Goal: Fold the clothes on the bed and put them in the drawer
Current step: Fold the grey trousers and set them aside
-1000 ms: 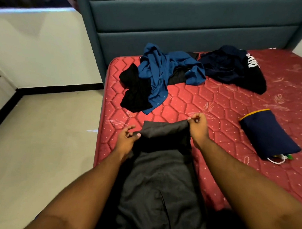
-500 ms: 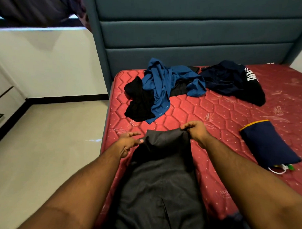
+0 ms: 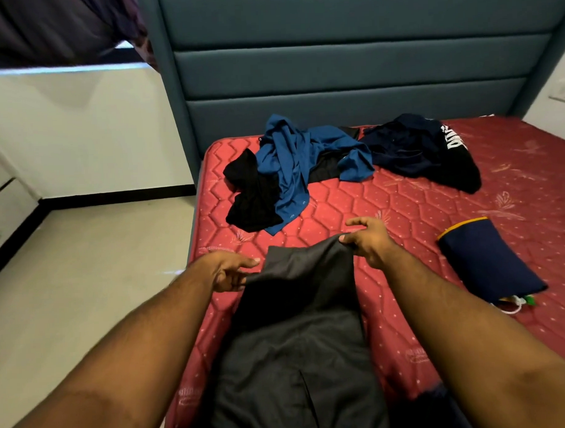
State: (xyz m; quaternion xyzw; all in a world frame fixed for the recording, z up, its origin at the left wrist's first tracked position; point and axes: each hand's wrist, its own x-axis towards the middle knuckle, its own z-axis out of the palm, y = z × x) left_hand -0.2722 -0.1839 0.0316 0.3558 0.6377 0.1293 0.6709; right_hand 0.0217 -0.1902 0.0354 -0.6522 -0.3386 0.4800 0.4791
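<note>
1. Head view: a person stands at the near edge of a bed (image 3: 418,209), both bare forearms reaching over a dark grey garment (image 3: 298,335) of smooth woven cloth that lies lengthwise on the mattress and runs out of frame at the bottom.
2. The right hand (image 3: 368,239) pinches the far right corner of the grey garment between thumb and curled fingers, lifting that edge into a soft peak.
3. The left hand (image 3: 228,270) grips the far left corner of the same garment, index finger extended, the other fingers curled against the fabric.
4. The mattress is red, quilted in a hexagon pattern with small pale dots and faint leaf motifs.
5. Near the headboard (image 3: 350,83), padded in teal fabric with horizontal channels, lies a crumpled heap: a blue shirt (image 3: 292,168) draped over a black garment (image 3: 251,195).
6. Just right of that heap sits a rumpled navy garment (image 3: 410,145) with a black sleeve bearing white lettering.
7. To the right of the hands, apart from the clothes, rests a navy pouch (image 3: 488,261), oblong, with a yellow-trimmed end and a white cord at its near end.
8. Left of the bed, a pale smooth floor (image 3: 68,269) meets a white wall with a black skirting.
</note>
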